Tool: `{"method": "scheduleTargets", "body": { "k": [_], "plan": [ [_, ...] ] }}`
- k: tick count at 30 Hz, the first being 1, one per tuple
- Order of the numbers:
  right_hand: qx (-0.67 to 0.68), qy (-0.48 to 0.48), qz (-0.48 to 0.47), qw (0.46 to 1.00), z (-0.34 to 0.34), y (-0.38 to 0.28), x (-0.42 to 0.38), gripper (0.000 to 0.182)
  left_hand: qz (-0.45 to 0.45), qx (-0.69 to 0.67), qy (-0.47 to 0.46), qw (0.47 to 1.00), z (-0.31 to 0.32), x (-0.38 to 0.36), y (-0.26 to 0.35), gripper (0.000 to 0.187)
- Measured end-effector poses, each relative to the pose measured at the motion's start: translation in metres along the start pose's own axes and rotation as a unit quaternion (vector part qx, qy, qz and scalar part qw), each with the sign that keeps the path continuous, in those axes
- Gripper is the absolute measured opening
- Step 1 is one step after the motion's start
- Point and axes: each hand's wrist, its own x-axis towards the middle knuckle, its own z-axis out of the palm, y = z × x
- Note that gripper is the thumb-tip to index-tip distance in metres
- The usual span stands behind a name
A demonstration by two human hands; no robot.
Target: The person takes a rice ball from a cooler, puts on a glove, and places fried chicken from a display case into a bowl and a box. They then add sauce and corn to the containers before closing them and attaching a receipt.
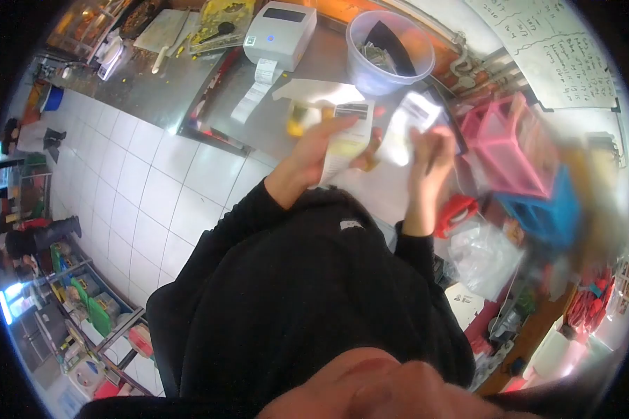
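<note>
My left hand (306, 157) is closed on a long printed paper label (351, 129) with a dark block of print near its top. My right hand (432, 157) is closed on a white printed slip (404, 129), blurred by motion. A thin dark thing shows at the right-hand fingers, too smeared to name. Both hands are over the near part of the metal counter (241, 98). Behind the left-hand label lies something yellow (297, 120), partly covered. A white label printer (279, 35) stands beyond, with a printed label strip (257, 91) hanging from its front.
A clear plastic tub (390, 59) with dark and crumpled contents stands right of the printer. Pink (507, 143) and blue (538, 209) plastic baskets are at the right, above a clear plastic bag (486, 258). A knife (159, 61) and cutting board (162, 31) lie far left.
</note>
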Motion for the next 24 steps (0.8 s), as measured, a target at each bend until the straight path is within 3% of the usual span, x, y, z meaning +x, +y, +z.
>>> {"method": "scheduleTargets", "body": {
  "k": [1, 2, 3, 6, 8, 9, 11, 13, 15, 17, 18, 20, 21, 23, 24],
  "plan": [
    [-0.040, 0.007, -0.039, 0.998, -0.017, 0.023, 0.011, 0.029, -0.007, -0.047, -0.064, 0.997, 0.002, -0.002, 0.003, 0.049],
    [-0.001, 0.023, -0.066, 0.998, -0.031, 0.058, 0.023, 0.030, -0.005, -0.045, -0.025, 0.999, 0.010, -0.005, 0.005, 0.053],
    [0.028, 0.038, -0.017, 0.999, -0.043, 0.077, 0.028, 0.029, -0.001, -0.044, -0.023, 0.999, 0.009, -0.007, 0.007, 0.053],
    [-0.274, 0.027, -0.009, 0.961, -0.110, 0.215, 0.028, 0.030, 0.012, -0.014, -0.079, 0.997, 0.008, -0.009, 0.012, 0.051],
    [-0.380, 0.013, 0.023, 0.925, -0.128, 0.266, 0.009, 0.031, 0.021, 0.009, -0.096, 0.995, 0.014, -0.011, 0.014, 0.053],
    [-0.377, 0.010, 0.021, 0.926, -0.128, 0.281, 0.002, 0.031, 0.024, 0.011, -0.095, 0.995, 0.018, -0.011, 0.015, 0.053],
    [-0.308, -0.020, 0.117, 0.944, -0.122, 0.306, -0.014, 0.028, 0.027, 0.033, -0.089, 0.995, 0.026, -0.014, 0.014, 0.054],
    [-0.258, -0.022, 0.119, 0.958, -0.109, 0.326, -0.021, 0.026, 0.027, 0.037, -0.089, 0.995, 0.030, -0.015, 0.014, 0.054],
    [-0.208, -0.019, 0.123, 0.970, -0.103, 0.338, -0.021, 0.025, 0.023, 0.040, -0.090, 0.995, 0.032, -0.015, 0.014, 0.054],
    [-0.512, 0.005, 0.094, 0.854, -0.097, 0.328, -0.017, 0.019, 0.021, 0.041, -0.102, 0.994, 0.032, -0.015, 0.015, 0.054],
    [-0.510, 0.005, 0.094, 0.855, -0.096, 0.319, -0.014, 0.019, 0.021, 0.043, -0.102, 0.994, 0.035, -0.015, 0.015, 0.054],
    [-0.449, 0.130, 0.098, 0.879, -0.093, 0.273, -0.008, 0.017, 0.049, 0.063, -0.073, 0.994, 0.042, -0.019, 0.016, 0.059],
    [-0.448, 0.128, 0.095, 0.880, -0.087, 0.249, -0.001, 0.017, 0.053, 0.064, -0.073, 0.994, 0.040, -0.018, 0.017, 0.059],
    [-0.235, 0.130, 0.064, 0.961, -0.070, 0.195, 0.007, 0.018, 0.062, 0.066, -0.089, 0.992, 0.033, -0.017, 0.017, 0.056],
    [-0.237, 0.130, 0.065, 0.961, -0.058, 0.162, 0.007, 0.018, 0.062, 0.064, -0.088, 0.992, 0.032, -0.016, 0.017, 0.056]
  ]
}}
